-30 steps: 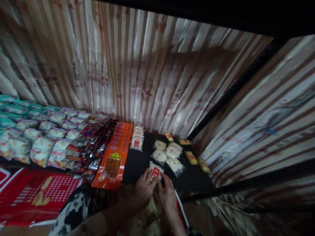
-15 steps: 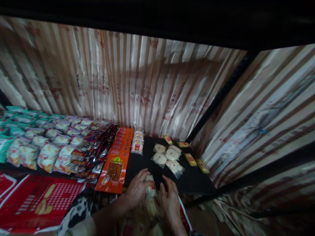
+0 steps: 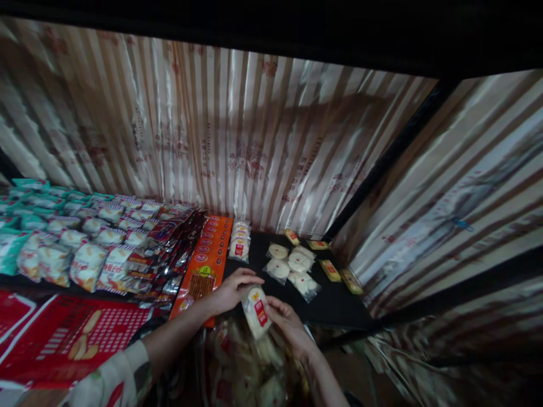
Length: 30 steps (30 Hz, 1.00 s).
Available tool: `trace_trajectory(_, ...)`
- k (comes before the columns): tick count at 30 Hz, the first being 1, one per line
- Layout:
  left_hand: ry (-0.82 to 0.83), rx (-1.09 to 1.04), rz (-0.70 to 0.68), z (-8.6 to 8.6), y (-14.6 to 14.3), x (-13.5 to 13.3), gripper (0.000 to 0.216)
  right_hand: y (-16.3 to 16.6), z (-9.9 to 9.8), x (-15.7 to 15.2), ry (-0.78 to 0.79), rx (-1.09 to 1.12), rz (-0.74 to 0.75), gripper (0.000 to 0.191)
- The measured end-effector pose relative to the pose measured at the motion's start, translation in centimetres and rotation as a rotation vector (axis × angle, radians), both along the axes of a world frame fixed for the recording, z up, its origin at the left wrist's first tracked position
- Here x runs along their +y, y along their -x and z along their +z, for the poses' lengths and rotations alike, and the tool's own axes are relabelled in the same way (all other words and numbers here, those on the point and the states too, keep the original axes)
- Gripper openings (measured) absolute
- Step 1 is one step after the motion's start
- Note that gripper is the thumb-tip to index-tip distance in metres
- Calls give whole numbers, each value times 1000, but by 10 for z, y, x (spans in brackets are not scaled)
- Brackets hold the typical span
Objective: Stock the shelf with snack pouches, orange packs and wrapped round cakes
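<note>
Between my hands is a clear-wrapped packet of pale cakes (image 3: pixel 256 314) with a red label, its face turned up toward me. My left hand (image 3: pixel 232 289) closes on its upper left edge. Thumb and fingers of my right hand (image 3: pixel 287 323) pinch its right side. Just below the packet lies a clear plastic bag (image 3: pixel 250 373) filled with several similar packets, dim and partly blurred. Beyond my hands, several clear-wrapped round white cakes (image 3: pixel 292 265) lie on the black shelf (image 3: pixel 335 314). A row of wrapped white cakes (image 3: pixel 240 242) lies to their left.
An orange snack package (image 3: pixel 207 257) lies left of the cakes. Rows of white snack bags (image 3: pixel 87 265) and green bags (image 3: pixel 11 251) fill the left. Small yellow packs (image 3: pixel 330 270) sit far right. A red printed bag (image 3: pixel 85 339) hangs in front; a black pole (image 3: pixel 394 133) slants behind.
The packet has come up out of the bag and now shows its red label. My right hand has moved from beside it to grip its right side.
</note>
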State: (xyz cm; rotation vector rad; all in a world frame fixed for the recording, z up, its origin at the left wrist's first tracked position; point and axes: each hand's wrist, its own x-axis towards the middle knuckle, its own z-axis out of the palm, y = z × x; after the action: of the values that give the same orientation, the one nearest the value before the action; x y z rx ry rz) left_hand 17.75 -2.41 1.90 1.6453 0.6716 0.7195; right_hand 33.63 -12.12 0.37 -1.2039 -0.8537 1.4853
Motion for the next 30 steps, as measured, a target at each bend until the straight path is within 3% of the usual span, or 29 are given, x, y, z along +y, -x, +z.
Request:
trace_trajectory(5, 453, -23, 360, -9, -3, 6, 26, 2, -20, 20, 50, 38, -206, 40)
trace_trajectory(9, 518, 26, 380, -19, -5, 4, 17, 6, -29, 35, 95, 6, -344, 43)
trace_trajectory(16, 434, 172, 468, -38, -15, 19, 24, 10, -38, 62, 71, -113, -321, 40)
trace_trajectory(20, 343, 273, 547, -46, -18, 39, 35, 7, -44, 82, 16, -360, -282, 37)
trace_trajectory(25, 231, 362, 602, -45, -22, 58, 49, 4, -51, 113, 12, -805, -305, 34)
trace_trajectory(30, 118, 391, 641, -45, -29, 71, 55, 8, -54, 138, 10, -947, -313, 30)
